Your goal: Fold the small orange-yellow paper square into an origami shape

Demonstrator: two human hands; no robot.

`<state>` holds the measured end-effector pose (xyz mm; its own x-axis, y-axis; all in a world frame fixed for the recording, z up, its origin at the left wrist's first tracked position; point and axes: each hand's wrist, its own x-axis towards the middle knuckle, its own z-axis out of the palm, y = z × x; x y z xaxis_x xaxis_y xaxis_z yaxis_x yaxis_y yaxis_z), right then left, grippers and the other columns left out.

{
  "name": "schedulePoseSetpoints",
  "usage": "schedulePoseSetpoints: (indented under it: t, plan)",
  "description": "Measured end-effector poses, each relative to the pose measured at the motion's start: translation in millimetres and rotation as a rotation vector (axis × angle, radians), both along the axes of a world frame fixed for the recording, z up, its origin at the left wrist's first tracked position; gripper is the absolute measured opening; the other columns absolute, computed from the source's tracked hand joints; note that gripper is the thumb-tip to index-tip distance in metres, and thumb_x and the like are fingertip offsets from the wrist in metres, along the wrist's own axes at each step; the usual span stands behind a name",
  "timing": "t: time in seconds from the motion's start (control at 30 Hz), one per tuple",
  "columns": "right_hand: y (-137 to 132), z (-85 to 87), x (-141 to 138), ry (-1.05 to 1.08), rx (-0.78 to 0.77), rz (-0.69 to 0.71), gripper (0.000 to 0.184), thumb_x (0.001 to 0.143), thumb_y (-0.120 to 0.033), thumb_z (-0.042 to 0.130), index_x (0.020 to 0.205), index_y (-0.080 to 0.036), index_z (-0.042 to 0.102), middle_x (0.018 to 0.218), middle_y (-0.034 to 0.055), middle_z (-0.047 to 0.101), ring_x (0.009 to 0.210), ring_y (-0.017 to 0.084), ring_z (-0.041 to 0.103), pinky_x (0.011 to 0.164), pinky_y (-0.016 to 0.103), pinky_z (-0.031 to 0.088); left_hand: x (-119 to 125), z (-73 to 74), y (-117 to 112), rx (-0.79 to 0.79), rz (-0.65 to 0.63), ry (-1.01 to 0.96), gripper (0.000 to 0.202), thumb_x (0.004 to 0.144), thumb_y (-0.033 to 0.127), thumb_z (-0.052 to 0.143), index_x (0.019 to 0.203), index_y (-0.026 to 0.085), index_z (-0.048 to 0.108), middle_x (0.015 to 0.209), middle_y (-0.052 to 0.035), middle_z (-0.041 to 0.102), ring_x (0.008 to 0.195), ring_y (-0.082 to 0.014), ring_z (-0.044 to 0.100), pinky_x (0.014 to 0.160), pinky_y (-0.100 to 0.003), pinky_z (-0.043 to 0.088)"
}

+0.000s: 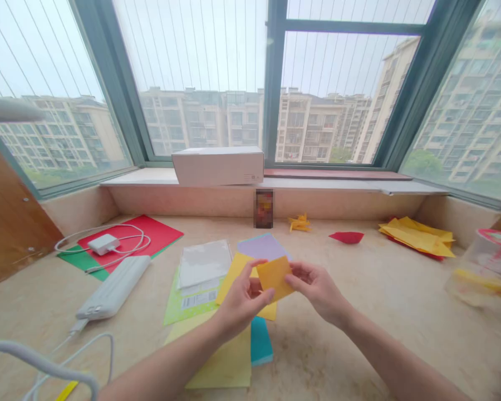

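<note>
Both of my hands hold a small folded piece of orange paper [274, 276] above the stone window ledge. My left hand [241, 301] pinches its left edge and my right hand [317, 288] pinches its right edge. Under the hands lies a loose stack of coloured sheets: a yellow sheet [237, 270], a lilac sheet [262, 246], a blue sheet [260, 340], a pale yellow sheet [227, 365] and a light green sheet [179, 309].
A white power bank [113, 288] with cables and a white charger [103, 244] on red and green sheets [152, 231] lie left. A white box [217, 165] sits on the sill. A red folded paper [347, 237], small orange folded pieces [299, 223], a yellow paper pile [417, 235] and a clear container [488, 267] lie right.
</note>
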<state>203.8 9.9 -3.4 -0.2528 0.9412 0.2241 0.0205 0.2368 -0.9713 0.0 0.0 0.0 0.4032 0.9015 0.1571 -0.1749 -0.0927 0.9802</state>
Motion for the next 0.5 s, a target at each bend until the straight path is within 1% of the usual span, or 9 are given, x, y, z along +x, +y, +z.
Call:
schedulePoseSetpoints:
  t: [0.07, 0.1, 0.2, 0.27, 0.33, 0.4, 0.43, 0.5]
  plan:
    - [-1.6, 1.9, 0.9, -0.054, 0.029, 0.0, 0.033, 0.086, -0.044, 0.068, 0.108, -0.02, 0.072, 0.09, 0.0059, 0.073, 0.085, 0.022, 0.067, 0.08, 0.037, 0.053, -1.5, -1.4, 2.2, 0.003, -0.011, 0.051, 0.043, 0.081, 0.04, 0.076, 0.112, 0.016, 0.058, 0.087, -0.0058, 0.072, 0.072, -0.0164, 0.066, 0.064, -0.024, 0.046]
    - [-2.7, 3.0, 1.0, -0.09, 0.051, -0.008, 0.031, 0.087, -0.044, 0.068, 0.107, -0.02, 0.073, 0.089, 0.0055, 0.073, 0.084, 0.022, 0.067, 0.079, 0.037, 0.053, -2.1, -1.8, 3.7, 0.01, -0.009, 0.081, 0.038, 0.08, 0.041, 0.075, 0.103, 0.015, 0.062, 0.086, -0.0054, 0.071, 0.071, -0.0162, 0.065, 0.063, -0.024, 0.046]
    - [-6.1, 5.8, 0.1, -0.195, 0.123, -0.044, 0.03, 0.088, -0.041, 0.065, 0.108, -0.02, 0.074, 0.084, 0.0044, 0.072, 0.079, 0.02, 0.064, 0.075, 0.035, 0.052, -2.9, -1.8, 7.5, 0.028, 0.005, 0.154, 0.033, 0.078, 0.042, 0.077, 0.09, 0.012, 0.067, 0.078, -0.0037, 0.067, 0.069, -0.016, 0.062, 0.062, -0.024, 0.046]
    - [-7.8, 7.0, -1.7, -0.225, 0.144, -0.072, 0.029, 0.089, -0.039, 0.064, 0.109, -0.02, 0.073, 0.083, 0.0041, 0.072, 0.075, 0.02, 0.063, 0.072, 0.034, 0.051, -2.5, -0.9, 8.7, 0.016, 0.005, 0.172, 0.032, 0.077, 0.041, 0.077, 0.086, 0.011, 0.069, 0.074, -0.0034, 0.066, 0.067, -0.016, 0.061, 0.062, -0.025, 0.048]
    - [-9.1, 7.8, -3.9, -0.2, 0.123, -0.076, 0.03, 0.088, -0.039, 0.064, 0.11, -0.02, 0.072, 0.084, 0.0046, 0.073, 0.075, 0.02, 0.064, 0.071, 0.034, 0.051, -1.7, 0.0, 8.6, -0.002, -0.002, 0.181, 0.033, 0.077, 0.041, 0.077, 0.087, 0.011, 0.069, 0.075, -0.0038, 0.066, 0.066, -0.0161, 0.061, 0.062, -0.026, 0.05]
    - [-10.0, 8.3, -6.2, -0.134, 0.07, -0.016, 0.029, 0.088, -0.039, 0.065, 0.11, -0.02, 0.071, 0.091, 0.0057, 0.074, 0.081, 0.021, 0.067, 0.074, 0.035, 0.052, -0.4, 0.3, 7.1, -0.011, -0.005, 0.196, 0.033, 0.076, 0.041, 0.077, 0.085, 0.011, 0.068, 0.074, -0.0036, 0.066, 0.065, -0.0156, 0.062, 0.061, -0.025, 0.05]
    - [-10.2, 8.5, -7.2, -0.106, 0.046, 0.02, 0.027, 0.087, -0.039, 0.066, 0.107, -0.021, 0.071, 0.093, 0.006, 0.075, 0.084, 0.022, 0.068, 0.076, 0.036, 0.053, 0.6, 0.2, 5.8, -0.017, -0.01, 0.199, 0.033, 0.076, 0.042, 0.078, 0.083, 0.012, 0.066, 0.073, -0.0029, 0.066, 0.064, -0.0149, 0.062, 0.059, -0.024, 0.049]
    - [-10.0, 8.3, -8.6, -0.075, 0.016, 0.059, 0.023, 0.086, -0.04, 0.068, 0.098, -0.021, 0.072, 0.094, 0.0057, 0.075, 0.087, 0.023, 0.069, 0.078, 0.036, 0.053, 3.0, -0.2, 2.8, -0.042, -0.012, 0.175, 0.035, 0.074, 0.042, 0.08, 0.086, 0.014, 0.063, 0.069, 0.0002, 0.066, 0.059, -0.0134, 0.062, 0.056, -0.022, 0.048]
